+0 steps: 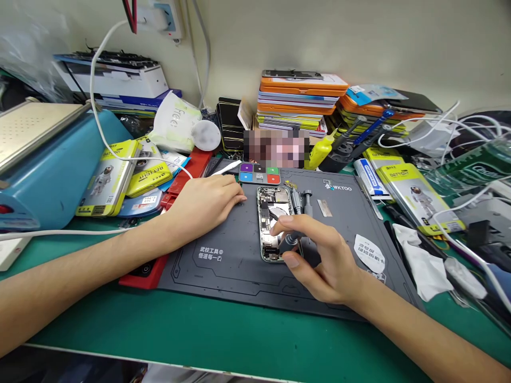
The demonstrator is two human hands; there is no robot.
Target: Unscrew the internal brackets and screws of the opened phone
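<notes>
An opened smartphone (265, 229) lies on the dark grey work mat (231, 276), its inner boards and metal parts showing. My right hand (323, 255) is over its lower right side, thumb and fingers closed around a grey screwdriver (290, 242) seen almost end-on. Whether its tip touches a screw is hidden. To the left of the phone, my left hand (211, 199) rests on the mat with its fingers curled together; anything in them is out of sight. Two more grey screwdrivers (307, 201) lie just beyond the phone. Behind it is a screw tray (259, 174) with coloured squares.
Yellow battery boxes (107, 178) and a blue machine (59, 165) stand at the left. At the back are stacked orange boxes (299, 93), a yellow bottle (320, 152) and a tool holder (339, 157). A white cable (95, 101) hangs across the left side. White stickers (369, 252) lie right.
</notes>
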